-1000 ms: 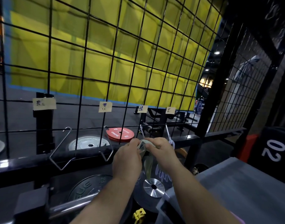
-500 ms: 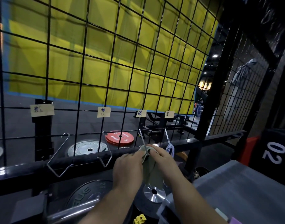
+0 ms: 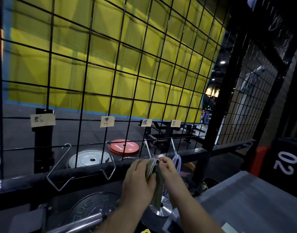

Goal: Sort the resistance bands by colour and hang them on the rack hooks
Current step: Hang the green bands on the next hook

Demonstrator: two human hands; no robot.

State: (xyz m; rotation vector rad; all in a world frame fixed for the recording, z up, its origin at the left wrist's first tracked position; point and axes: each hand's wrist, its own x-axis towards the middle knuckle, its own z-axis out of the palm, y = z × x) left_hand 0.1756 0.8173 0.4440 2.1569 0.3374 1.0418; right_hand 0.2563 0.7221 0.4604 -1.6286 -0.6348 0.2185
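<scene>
Both hands hold a pale green resistance band (image 3: 157, 185) at the third wire hook (image 3: 150, 153) of the black wire grid rack (image 3: 120, 101). My left hand (image 3: 138, 180) pinches the band's top on the left; my right hand (image 3: 169, 170) grips it on the right. The band's loop hangs down between my wrists. A light purple-white band (image 3: 176, 161) hangs on the fourth hook just to the right. Two bare hooks, one (image 3: 60, 172) far left and one (image 3: 109, 165) nearer, hang to the left. Paper labels (image 3: 146, 122) sit above each hook.
Weight plates lie behind and below the rack: a grey one (image 3: 89, 159), a red one (image 3: 123, 147), a black one (image 3: 92, 207). A steel bar end (image 3: 158, 207) sits below my hands. A grey table (image 3: 248, 202) is at lower right, a black box marked 02 (image 3: 287, 163) beyond it.
My hands have lowered a little with the green band, now bunched around the third hook's lower end. The head has moved closer to the rack.
</scene>
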